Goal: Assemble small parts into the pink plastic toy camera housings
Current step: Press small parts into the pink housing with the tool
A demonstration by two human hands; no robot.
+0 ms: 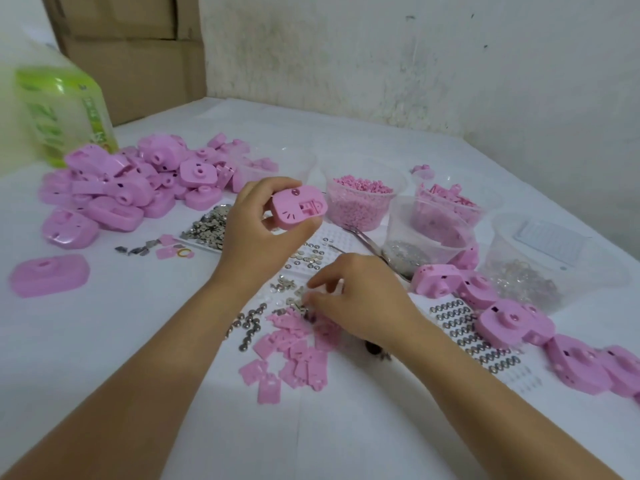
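Note:
My left hand (pixel 258 233) holds a pink camera housing (pixel 298 208) above the table's middle, its open inner side facing me. My right hand (pixel 356 299) is lower and nearer, its fingertips down among small silver metal parts (pixel 292 301); whether they pinch one is hidden by blur. Flat pink plates (pixel 292 351) lie scattered just in front of that hand, with small metal balls (pixel 247 323) to their left. A big heap of pink housings (pixel 131 181) lies at the far left.
Clear tubs hold pink pellets (pixel 360 202), pink pieces (pixel 446 209) and clear lenses (pixel 526 282). A row of housings (pixel 512 323) runs along the right. Also here: a white tray of metal rings (pixel 471 337), tweezers (pixel 367 240), a green bottle (pixel 65 112), cardboard boxes (pixel 138 57).

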